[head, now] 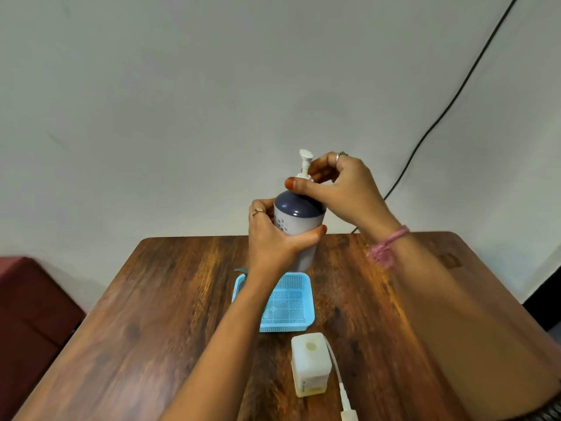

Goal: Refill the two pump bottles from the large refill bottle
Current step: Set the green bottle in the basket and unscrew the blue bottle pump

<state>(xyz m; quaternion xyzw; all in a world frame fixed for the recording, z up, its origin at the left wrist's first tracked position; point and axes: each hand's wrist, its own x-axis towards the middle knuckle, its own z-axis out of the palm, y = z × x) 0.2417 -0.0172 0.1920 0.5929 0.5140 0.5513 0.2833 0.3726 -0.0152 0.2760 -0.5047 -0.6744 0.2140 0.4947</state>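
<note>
Both forearms are bare, with no sleeves showing. The left hand (273,238), at centre frame, wears a thin ring (258,211). The right hand (343,186) wears a silver ring (340,155), and a pink braided thread band (387,246) circles its wrist, right of centre.

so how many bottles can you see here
2. A blue-topped pump bottle is held up over the table in both hands; a square white bottle stands open near the table's front edge. Others may be hidden.

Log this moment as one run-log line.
left hand grips pump bottle | right hand pinches pump collar | square bottle open, pump out
</note>
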